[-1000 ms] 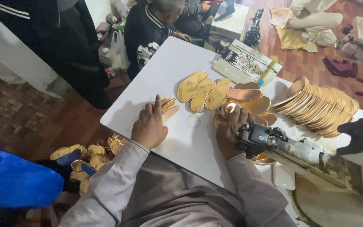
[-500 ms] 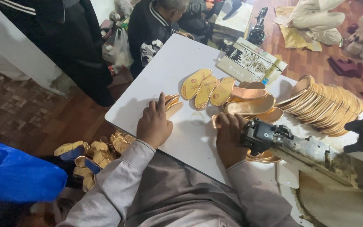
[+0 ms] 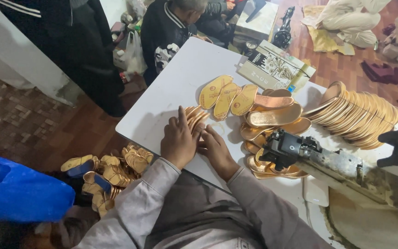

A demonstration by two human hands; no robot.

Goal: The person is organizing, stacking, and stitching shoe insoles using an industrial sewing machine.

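Left hand [image 3: 178,143] flat, fingers spread, pressing small stack of gold insoles [image 3: 195,116] near front edge of white surface [image 3: 171,83]. Right hand [image 3: 216,148] loosely open, fingertips touching same stack. Risk: stack fans out, slips off edge onto floor pile of insoles [image 3: 111,173] if pressure uneven. Versus 0.5 s ago: right hand came off black machine [image 3: 287,148], now beside left.

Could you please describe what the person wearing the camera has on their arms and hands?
Both arms are covered by loose, long sleeves of grey cloth that end at the wrists, creased along the forearms. The left hand and right hand are bare: no gloves, and no rings or watch that I can make out.
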